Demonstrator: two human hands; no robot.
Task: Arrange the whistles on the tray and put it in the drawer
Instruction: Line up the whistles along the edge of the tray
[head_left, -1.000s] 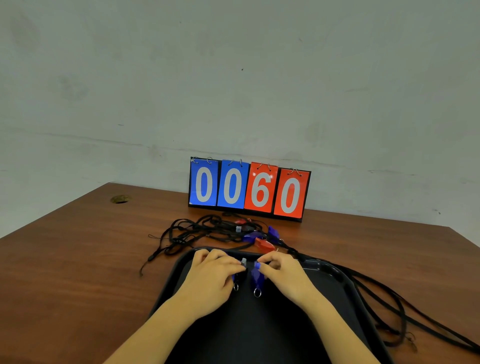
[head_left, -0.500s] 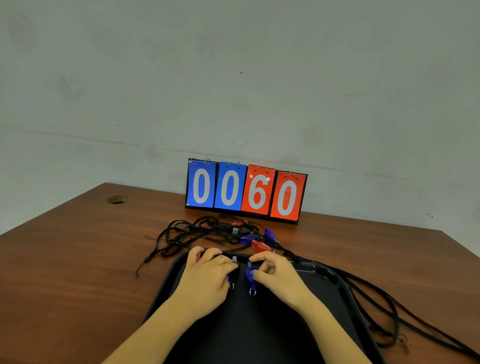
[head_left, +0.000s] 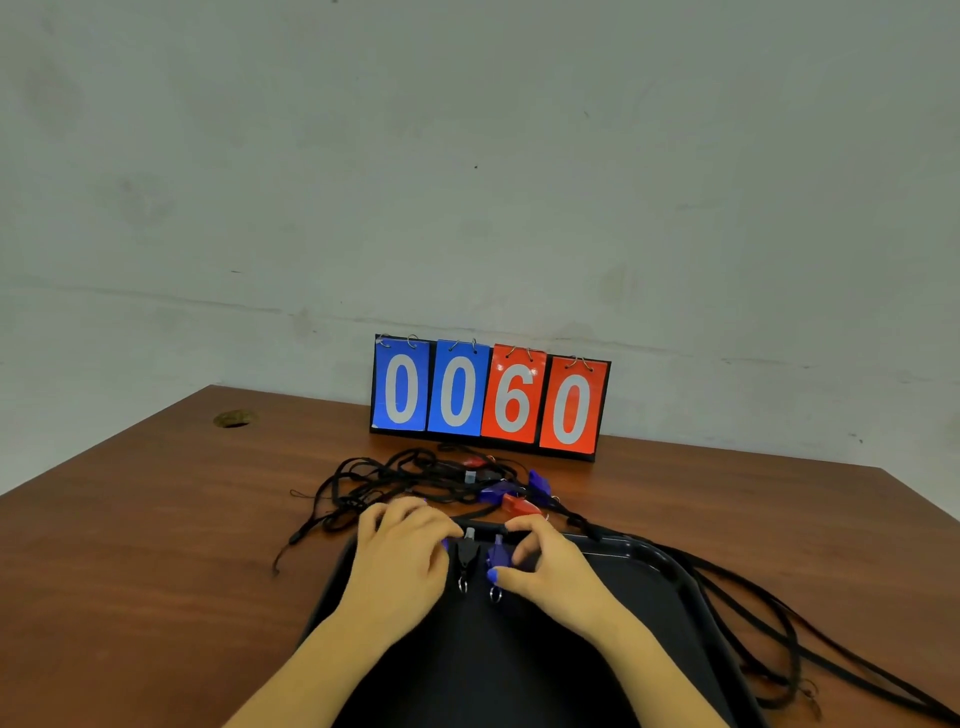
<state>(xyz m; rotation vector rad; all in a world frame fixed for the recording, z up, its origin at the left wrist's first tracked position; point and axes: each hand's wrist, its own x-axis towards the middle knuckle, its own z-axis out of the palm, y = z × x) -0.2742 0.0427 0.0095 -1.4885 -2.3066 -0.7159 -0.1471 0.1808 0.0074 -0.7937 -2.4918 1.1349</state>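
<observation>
Brown wood makes up the bench (head_left: 130, 545), which meets a pale grey wall. Nearest you sits the black tray (head_left: 670, 577), and every place below is told from it. At the tray's far end two whistles lie side by side: a black whistle (head_left: 466, 552) and, just right of it, a blue whistle (head_left: 497, 553). Each has its long axis running away from you, mouthpiece toward the far rim and metal ring toward you.

Your left hand (head_left: 402, 558) lies palm down over the tray's far left corner, its curled fingers against the black whistle; whether they pinch it you cannot tell. Your right hand (head_left: 545, 564) pinches the blue whistle between thumb and bent fingers. Both forearms reach in over the tray's near part.

Black lanyards (head_left: 753, 618) trail off the tray's right side onto the bench. Just beyond the far rim lies a tangle of cords (head_left: 395, 478) with more whistles in it, among them a red whistle (head_left: 517, 504) and further blue ones. Farther off, against the wall, stands a flip scoreboard (head_left: 491, 397) showing 0060.
</observation>
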